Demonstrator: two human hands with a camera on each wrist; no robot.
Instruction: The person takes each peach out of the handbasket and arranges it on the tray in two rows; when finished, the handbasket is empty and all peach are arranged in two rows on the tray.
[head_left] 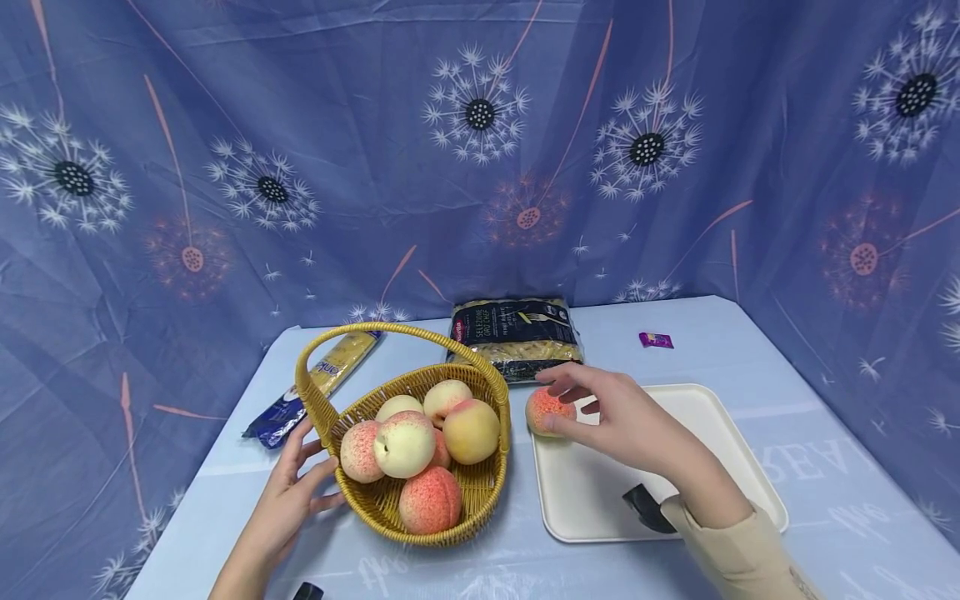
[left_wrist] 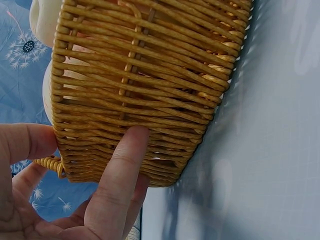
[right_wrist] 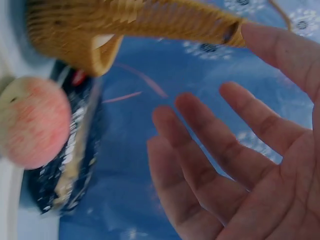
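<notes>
A wicker basket [head_left: 480, 496] with a tall arched handle [head_left: 397, 328] stands left of centre, holding several peaches, one of them a red peach [head_left: 431, 501] at the front. My left hand [head_left: 292, 492] is at its left side. In the left wrist view the thumb meets the rim and a fairly straight finger [left_wrist: 117, 175] touches the woven wall [left_wrist: 150, 80]. Over the white tray's upper left corner hovers my right hand [head_left: 622, 421], fingers spread. Just below it, a pinkish peach [head_left: 546, 408] lies at that corner; in the right wrist view this peach [right_wrist: 37, 122] is apart from the hand.
The white tray [head_left: 592, 508] lies right of the basket. Behind them is a dark pasta bag [head_left: 513, 337], with a yellow and blue pasta packet [head_left: 330, 375] at the left. A small purple packet [head_left: 656, 340] lies back right. A dandelion-print cloth [head_left: 360, 167] hangs behind the table.
</notes>
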